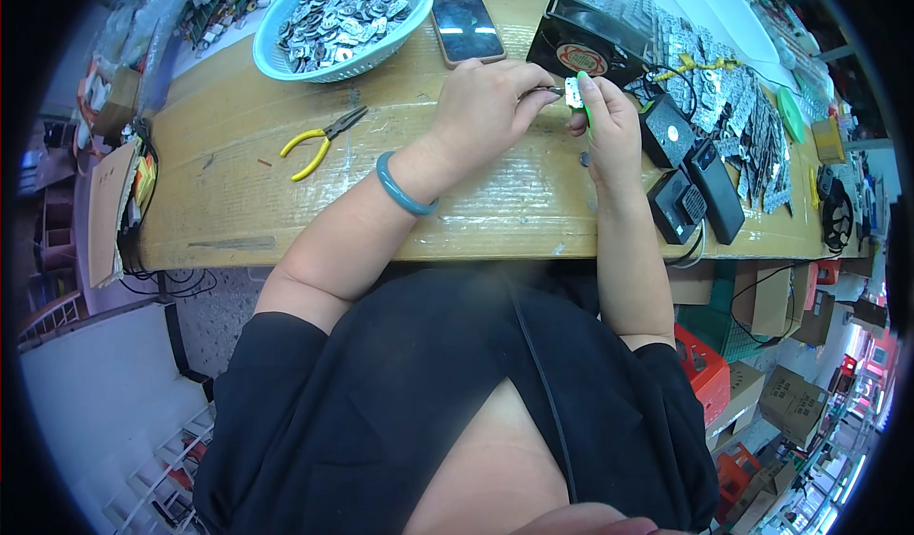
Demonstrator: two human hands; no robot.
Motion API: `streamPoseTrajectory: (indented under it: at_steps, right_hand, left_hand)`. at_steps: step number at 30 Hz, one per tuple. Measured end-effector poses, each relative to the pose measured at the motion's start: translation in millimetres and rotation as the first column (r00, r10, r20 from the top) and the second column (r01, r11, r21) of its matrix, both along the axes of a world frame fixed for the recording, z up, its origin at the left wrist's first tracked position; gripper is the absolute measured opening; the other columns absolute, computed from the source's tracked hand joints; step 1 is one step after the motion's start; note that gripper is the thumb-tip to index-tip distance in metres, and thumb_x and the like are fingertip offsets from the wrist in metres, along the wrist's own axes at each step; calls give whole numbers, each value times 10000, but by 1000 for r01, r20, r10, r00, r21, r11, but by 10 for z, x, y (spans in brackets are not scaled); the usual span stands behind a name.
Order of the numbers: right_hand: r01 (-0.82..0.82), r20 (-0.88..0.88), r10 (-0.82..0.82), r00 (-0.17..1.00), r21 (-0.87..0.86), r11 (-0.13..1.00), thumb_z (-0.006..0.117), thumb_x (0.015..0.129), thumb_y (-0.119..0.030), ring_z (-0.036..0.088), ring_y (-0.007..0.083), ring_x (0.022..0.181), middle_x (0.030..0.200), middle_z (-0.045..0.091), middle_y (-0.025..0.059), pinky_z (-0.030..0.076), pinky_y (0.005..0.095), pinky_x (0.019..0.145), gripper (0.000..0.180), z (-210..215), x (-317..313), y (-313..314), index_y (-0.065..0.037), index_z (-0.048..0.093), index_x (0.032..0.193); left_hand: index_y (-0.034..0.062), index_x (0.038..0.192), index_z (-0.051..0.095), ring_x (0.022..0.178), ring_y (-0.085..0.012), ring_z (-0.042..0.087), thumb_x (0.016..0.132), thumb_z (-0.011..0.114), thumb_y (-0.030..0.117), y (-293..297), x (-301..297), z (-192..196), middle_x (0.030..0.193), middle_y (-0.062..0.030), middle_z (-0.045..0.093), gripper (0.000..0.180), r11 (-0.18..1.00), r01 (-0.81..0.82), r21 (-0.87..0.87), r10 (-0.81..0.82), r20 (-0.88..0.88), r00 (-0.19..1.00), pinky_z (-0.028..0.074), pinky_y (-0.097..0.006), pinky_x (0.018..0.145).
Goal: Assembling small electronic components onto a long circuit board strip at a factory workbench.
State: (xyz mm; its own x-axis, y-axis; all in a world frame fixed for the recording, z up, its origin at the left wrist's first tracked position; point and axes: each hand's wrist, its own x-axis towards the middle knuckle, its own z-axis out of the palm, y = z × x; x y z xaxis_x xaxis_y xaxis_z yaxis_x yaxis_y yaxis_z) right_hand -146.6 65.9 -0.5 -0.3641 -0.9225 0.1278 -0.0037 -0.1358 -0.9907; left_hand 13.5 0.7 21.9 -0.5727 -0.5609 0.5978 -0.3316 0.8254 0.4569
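Observation:
My left hand [487, 102], with a blue-grey bangle [404, 188] on its wrist, pinches a thin dark metal piece [545, 89]. I cannot make out its exact kind. Its tip meets a small flat silver-white part [573, 92], which my right hand [612, 126] grips between thumb and fingers. Something bright green [584, 99] shows at my right thumb and fingers, partly hidden. Left of my hands, pliers with yellow handles [323, 144] lie on the cardboard-covered table [381, 230].
A light blue basket [271, 45] of small metal parts stands at the far left, beside a phone [467, 23]. Behind my hands is a black fan-like box [588, 42]. Black devices [678, 202] sit on the right, before heaped silver strips [728, 97] and a green tape roll [790, 114].

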Motion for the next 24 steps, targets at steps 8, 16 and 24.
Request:
streamPoseTrajectory:
  at_steps: [8,16,24]
  right_hand:
    - [14,21,-15,1000,25,1000,534,949,-251,481,30,557,678,521,-37,383,179,517,238,33,45,21,-80,589,793]
    - [21,-28,-21,999,-12,1000,531,949,-246,466,24,557,646,514,-43,372,188,505,249,18,18,8,-76,591,777]
    - [-88,-221,80,972,-27,996,510,961,-236,442,33,576,656,478,-41,357,187,524,281,42,60,18,-67,554,741]
  left_hand:
    - [62,862,672,593,-263,616,803,663,186,-78,-1,-27,745,-100,643,138,996,76,48,-71,-103,992,481,-331,548]
    - [60,872,671,621,-243,618,807,660,174,-102,2,-26,768,-95,644,132,990,143,14,-142,-60,988,485,-320,568]
    - [15,940,660,702,-106,563,853,656,154,-151,125,51,967,-56,613,164,584,531,614,-377,-375,847,462,-252,599]
